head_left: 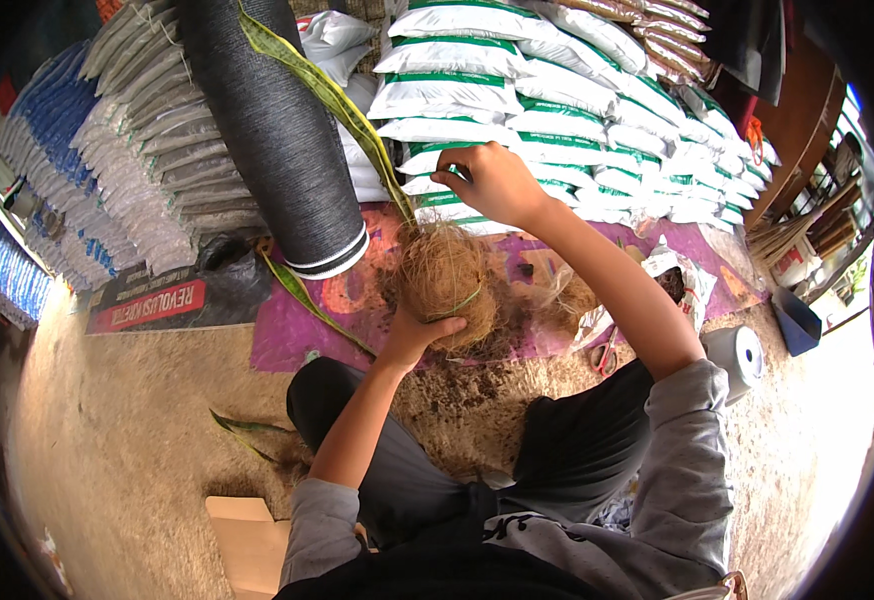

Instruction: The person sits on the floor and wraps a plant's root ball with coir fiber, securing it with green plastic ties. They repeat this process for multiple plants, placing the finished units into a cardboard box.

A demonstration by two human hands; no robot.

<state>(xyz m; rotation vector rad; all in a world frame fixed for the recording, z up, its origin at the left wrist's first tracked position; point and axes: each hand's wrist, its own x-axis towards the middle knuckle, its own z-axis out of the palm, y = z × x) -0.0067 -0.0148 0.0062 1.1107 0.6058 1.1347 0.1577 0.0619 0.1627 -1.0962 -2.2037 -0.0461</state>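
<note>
A round ball of brown coconut fibre (442, 275) stands in front of me with a long yellow-edged snake plant leaf (337, 100) rising from its top. My left hand (419, 335) is closed round the ball's lower left side, the thumb lying across its front. A thin green string (467, 300) crosses the fibre near that thumb. Above and to the right of the ball, my right hand (492, 182) is raised with its fingers curled together. Whatever those fingers pinch, if anything, is too thin or hidden to make out.
Loose dark soil (457, 390) lies round the ball on a purple sheet (287, 335). To the right are red-handled scissors (605, 355), a white spool (735, 362) and an open white bag (682, 280). A black net roll (277, 130) and stacked white sacks (447, 90) stand beyond.
</note>
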